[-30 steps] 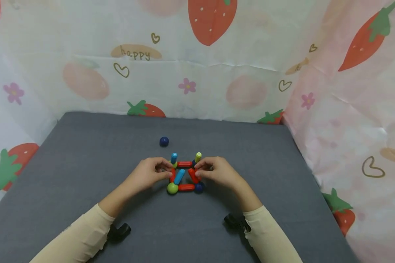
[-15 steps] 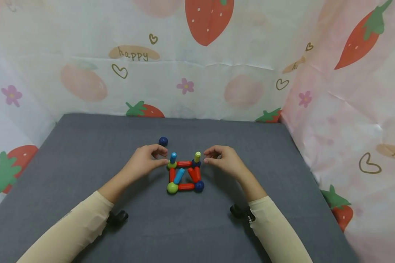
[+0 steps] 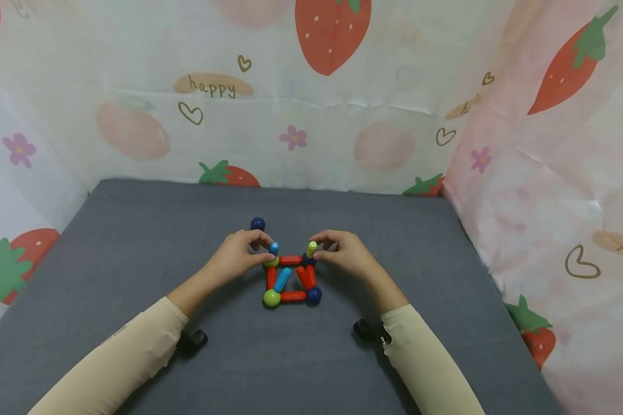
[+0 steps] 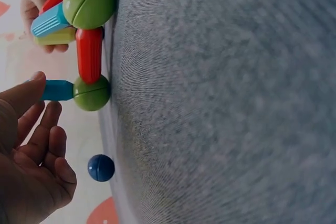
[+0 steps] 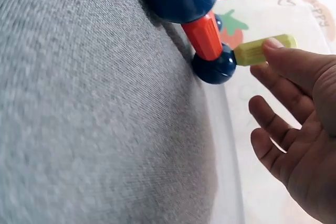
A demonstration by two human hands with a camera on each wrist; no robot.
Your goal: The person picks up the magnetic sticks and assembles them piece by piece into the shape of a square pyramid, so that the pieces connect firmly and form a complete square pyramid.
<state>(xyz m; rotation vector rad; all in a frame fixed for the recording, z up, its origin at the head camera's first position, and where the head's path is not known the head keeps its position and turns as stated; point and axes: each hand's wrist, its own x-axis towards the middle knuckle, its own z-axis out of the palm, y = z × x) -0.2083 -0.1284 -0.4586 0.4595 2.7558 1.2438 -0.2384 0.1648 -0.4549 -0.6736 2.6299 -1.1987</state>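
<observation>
A square frame of red rods (image 3: 293, 297) and balls lies on the grey cloth, with green balls (image 3: 272, 298) at the left corners and dark blue balls (image 3: 314, 295) at the right. At the back left corner my left hand (image 3: 235, 255) pinches an upright blue rod (image 4: 58, 91) set on its green ball (image 4: 92, 94). My right hand (image 3: 345, 252) pinches an upright yellow-green rod (image 5: 265, 50) on the back right ball (image 5: 214, 69). Another blue rod (image 3: 282, 279) leans up from the front left corner, and a red rod (image 3: 303, 276) from the front right.
A loose dark blue ball (image 3: 258, 223) lies behind the frame, close to my left hand. The grey-covered table (image 3: 311, 363) ends at a strawberry-printed curtain (image 3: 322, 144) along the back and sides. Black wrist mounts (image 3: 192, 342) stick out at both sleeves.
Both hands leave the frame's red side rods and draw apart. They then come back inward onto the upright blue and yellow-green rods at the back corners. The frame stays in place.
</observation>
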